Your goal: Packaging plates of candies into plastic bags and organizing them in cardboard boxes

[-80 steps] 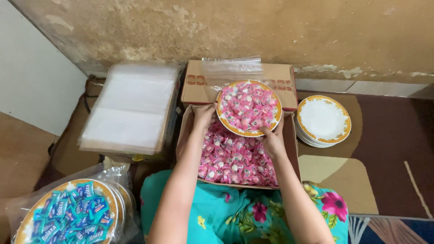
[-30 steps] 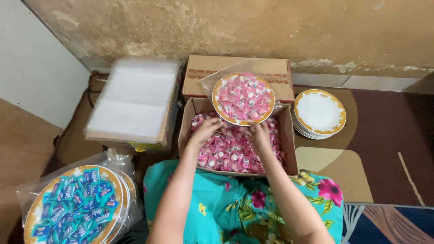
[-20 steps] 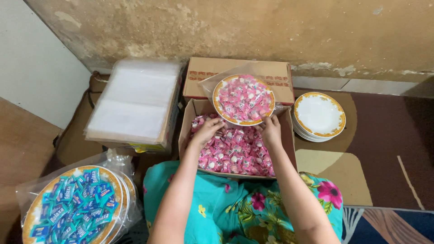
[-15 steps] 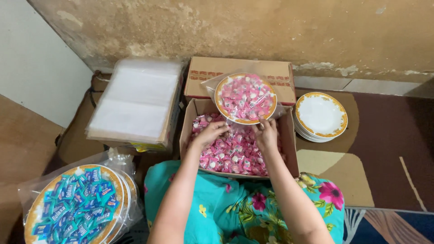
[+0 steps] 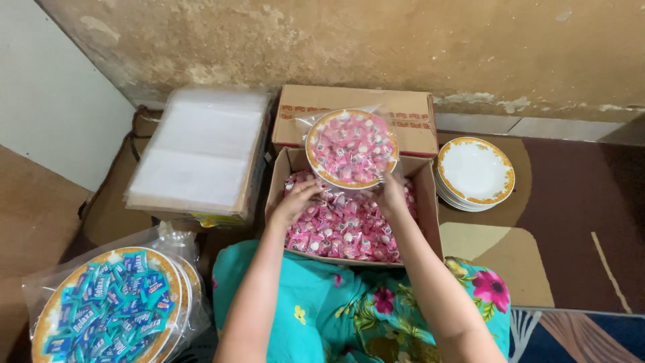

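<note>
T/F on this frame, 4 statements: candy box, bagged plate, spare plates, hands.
1. The open cardboard box holds blue-wrapped candy. False: it holds pink-wrapped candy.
2. The plate of pink candy above the box sits in a clear plastic bag. True.
3. The stack of empty plates lies left of the box. False: it lies to its right.
4. The left hand and right hand are both over the box, by the bag's lower edge. True.

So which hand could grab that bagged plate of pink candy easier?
Probably the right hand: it sits at the edge of the bagged plate of pink candies. The left hand is lower, over the loose candies in the box.
</note>
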